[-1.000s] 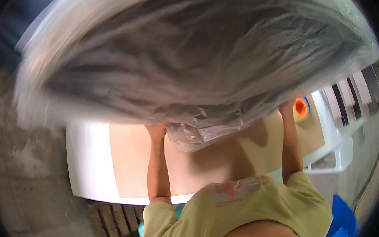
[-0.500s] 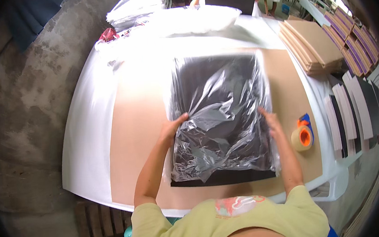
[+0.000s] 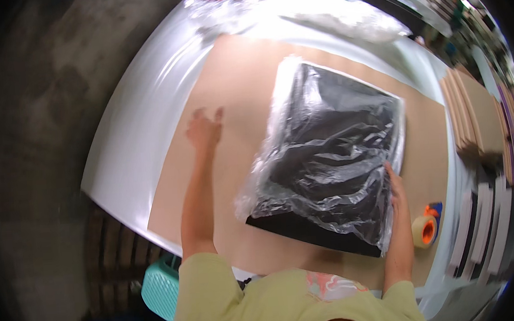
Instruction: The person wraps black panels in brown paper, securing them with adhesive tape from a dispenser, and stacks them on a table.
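Observation:
A black flat panel (image 3: 302,236) lies on the brown board in a clear plastic bag (image 3: 328,149), its near end sticking out of the bag's mouth. The wrinkled film covers the rest of it and spreads loosely past its left edge. At the right edge my right hand (image 3: 397,192) grips the bagged panel, thumb on top and the other fingers mostly hidden. Away to the left, my left hand (image 3: 204,130) hovers over or touches the brown board, empty, with fingers apart and slightly blurred.
The brown board (image 3: 233,90) covers much of the white-topped table (image 3: 140,127). A tape dispenser (image 3: 425,230) sits at the right. Beyond are stacked brown boards (image 3: 476,113) and grey and black panels (image 3: 479,227). A turquoise basket (image 3: 161,289) stands below left. A person works at the far side.
My left hand has let go of the bagged panel's left side and moved away leftward. My right hand stays at the right edge. The whole view has turned, so the panel appears slanted.

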